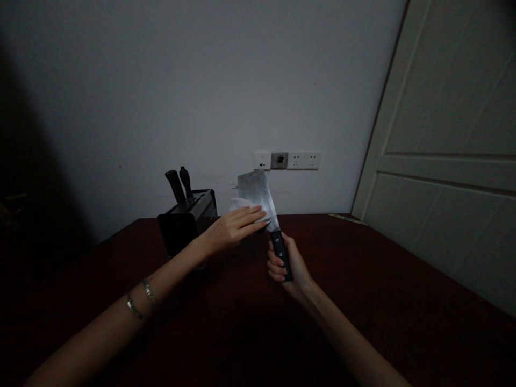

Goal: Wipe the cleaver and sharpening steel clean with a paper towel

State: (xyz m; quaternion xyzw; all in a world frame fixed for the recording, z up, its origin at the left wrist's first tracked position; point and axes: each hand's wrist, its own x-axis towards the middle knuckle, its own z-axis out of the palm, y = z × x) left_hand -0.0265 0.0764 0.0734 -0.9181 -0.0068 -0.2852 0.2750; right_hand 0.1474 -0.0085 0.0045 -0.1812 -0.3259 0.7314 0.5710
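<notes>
Has a knife block (189, 214) with two black handles (174, 186) at left on a dark red bench (363, 279), sockets (296, 160) on the wall (181, 97) behind, and a panelled door (443, 129) at right.

"What does the left hand (234, 226) hide?"

"Most of the white cloth (239, 203); together they cover part of the cleaver's (253, 184) blade."

"And the knife block (177, 231)?"

"The left forearm hides its lower part, and the block swallows the blades of both black-handled knives."

"What's cut off?"

"Both forearms, at the bottom; the door (455, 123), at the top and right."

"The strip (349, 219) on the table (342, 279)?"

"Its markings are too small to read."
</notes>
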